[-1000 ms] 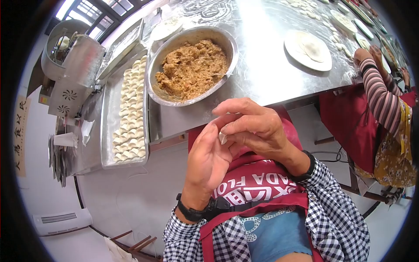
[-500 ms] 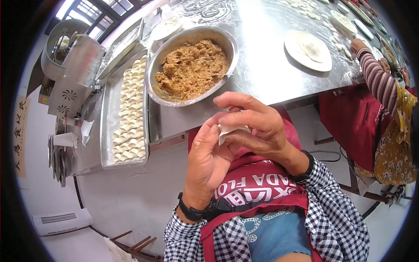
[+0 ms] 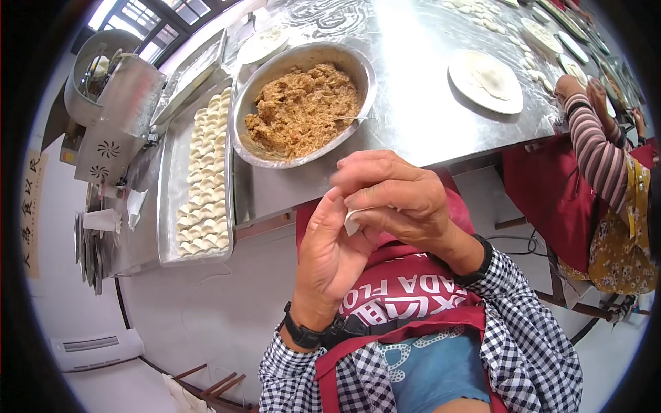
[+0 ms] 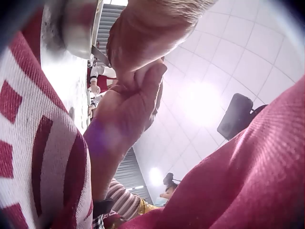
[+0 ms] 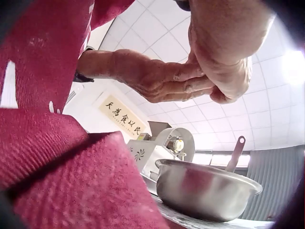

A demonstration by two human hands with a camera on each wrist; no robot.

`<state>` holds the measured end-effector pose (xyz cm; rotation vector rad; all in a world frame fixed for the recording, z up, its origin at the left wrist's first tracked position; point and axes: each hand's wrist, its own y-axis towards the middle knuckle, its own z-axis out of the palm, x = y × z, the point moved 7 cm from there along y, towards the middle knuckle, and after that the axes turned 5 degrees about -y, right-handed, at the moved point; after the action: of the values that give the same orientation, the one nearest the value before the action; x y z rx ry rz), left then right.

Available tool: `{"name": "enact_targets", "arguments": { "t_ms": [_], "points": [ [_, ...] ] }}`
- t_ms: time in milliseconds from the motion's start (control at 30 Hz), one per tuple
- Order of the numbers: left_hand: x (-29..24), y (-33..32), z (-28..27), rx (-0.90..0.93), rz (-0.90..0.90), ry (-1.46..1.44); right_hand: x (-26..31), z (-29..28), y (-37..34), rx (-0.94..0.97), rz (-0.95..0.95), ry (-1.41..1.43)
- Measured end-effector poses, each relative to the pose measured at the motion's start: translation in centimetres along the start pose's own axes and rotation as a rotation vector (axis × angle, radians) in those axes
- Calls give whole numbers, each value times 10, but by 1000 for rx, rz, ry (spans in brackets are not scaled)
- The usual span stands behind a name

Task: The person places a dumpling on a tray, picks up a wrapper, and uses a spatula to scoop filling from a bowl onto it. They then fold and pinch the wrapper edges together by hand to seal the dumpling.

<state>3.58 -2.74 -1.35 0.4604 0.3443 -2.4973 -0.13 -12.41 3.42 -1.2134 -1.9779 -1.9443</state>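
In front of the apron, both hands meet around a small white dumpling (image 3: 352,222), most of it hidden by the fingers. My right hand (image 3: 406,199) pinches its dough between thumb and curled fingers. My left hand (image 3: 329,251) holds the other side, its thumb and fingers bent round the edge. From the left wrist, the left hand (image 4: 147,36) overlaps the right at the fingertips. Straight ahead, on the steel table (image 3: 406,131), stands a metal bowl (image 3: 367,72) of brown filling (image 3: 303,110). Left of it, a metal tray (image 3: 172,172) holds rows of folded dumplings (image 3: 206,179).
A white plate (image 3: 475,96) with flat dough wrappers (image 3: 492,74) lies on the right. A metal machine (image 3: 117,124) stands at the far left. At the right edge another person in a striped sleeve (image 3: 595,144) works at the table. A handle (image 5: 236,153) rises beyond the bowl.
White dough showed widely between the fingers half a second ago; now the fingers have closed over it and only a small edge shows. The neighbour's arms have shifted.
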Motion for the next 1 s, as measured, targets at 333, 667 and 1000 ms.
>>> {"name": "enact_targets", "arguments": {
  "t_ms": [333,667,1000],
  "points": [
    [-1,0,3,90,18,-53,12,6,8,29,-144,-325],
    [-1,-2,1,-65,13,-28,9,1,6,7,-127,-232],
    [-1,2,8,-7,-56,-140,12,-4,10,-144,-41,-183]
  ]
}}
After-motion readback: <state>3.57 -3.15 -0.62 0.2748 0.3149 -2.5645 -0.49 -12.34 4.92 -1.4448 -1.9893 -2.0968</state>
